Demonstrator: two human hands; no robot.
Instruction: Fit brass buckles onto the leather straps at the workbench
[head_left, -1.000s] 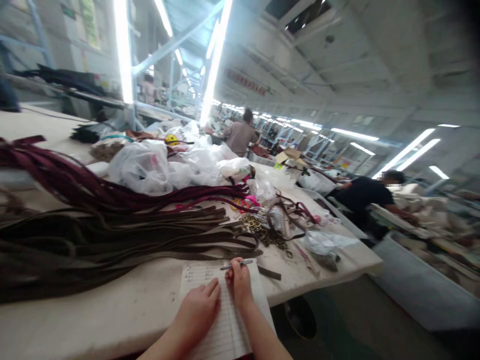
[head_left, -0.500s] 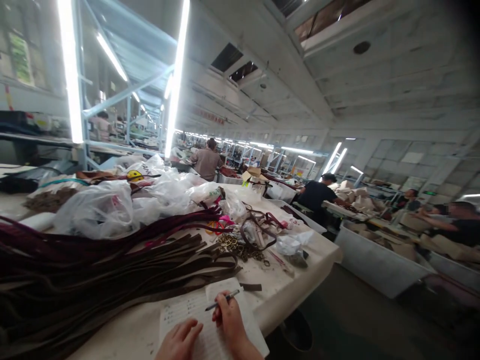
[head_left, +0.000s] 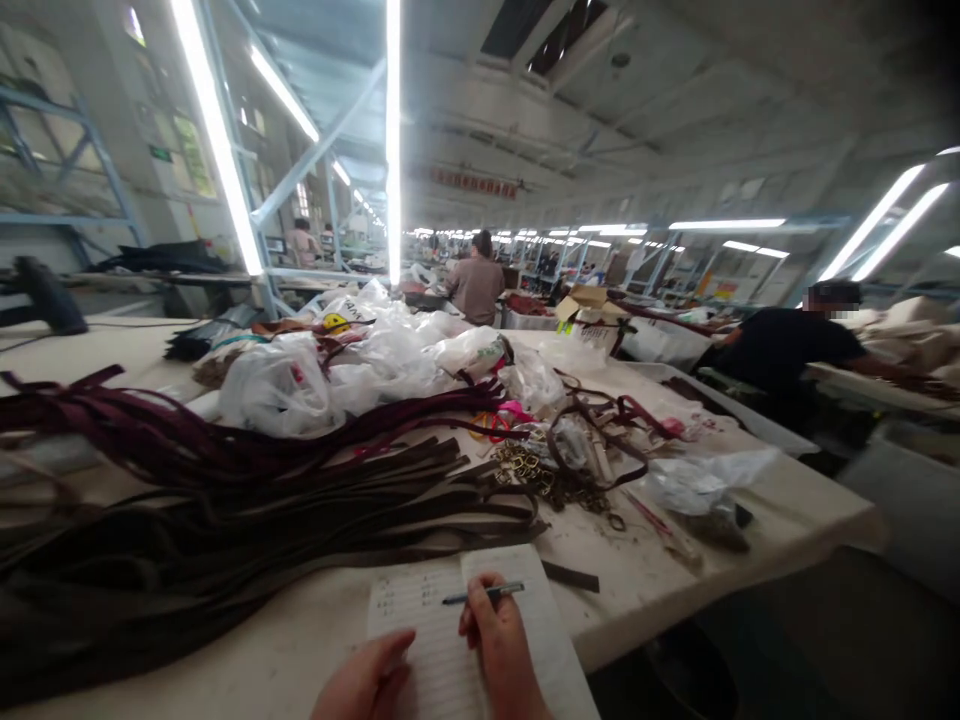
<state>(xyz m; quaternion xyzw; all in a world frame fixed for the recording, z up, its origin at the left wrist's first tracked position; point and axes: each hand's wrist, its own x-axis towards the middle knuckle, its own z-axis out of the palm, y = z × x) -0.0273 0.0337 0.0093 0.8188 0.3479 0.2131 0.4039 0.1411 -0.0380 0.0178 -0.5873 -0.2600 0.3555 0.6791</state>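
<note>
My right hand (head_left: 499, 640) is shut on a ballpoint pen (head_left: 487, 595), its tip over a lined paper notepad (head_left: 510, 570). The pad lies on the near edge of a cream work table (head_left: 757, 535). My left hand (head_left: 366, 680) rests at the pad's lower left edge, holding nothing, its fingers partly cut off by the frame. Handwritten rows mark the pad's upper left. Bundled dark brown leather straps (head_left: 247, 530) lie left of the pad, with burgundy straps (head_left: 187, 430) beyond them. A short dark strap offcut (head_left: 570, 575) lies just right of the pad.
Brass buckles (head_left: 525, 470) and tangled straps sit beyond the pad, beside a crumpled plastic bag (head_left: 697, 480). White plastic bags (head_left: 277, 388) are heaped further back. A co-worker in a black shirt (head_left: 780, 350) works at the right; another person (head_left: 474, 287) stands far ahead.
The head view has swung and levelled, bringing the table's right side further into the picture. Both hands stay at the pad, and the pen remains in my right hand.
</note>
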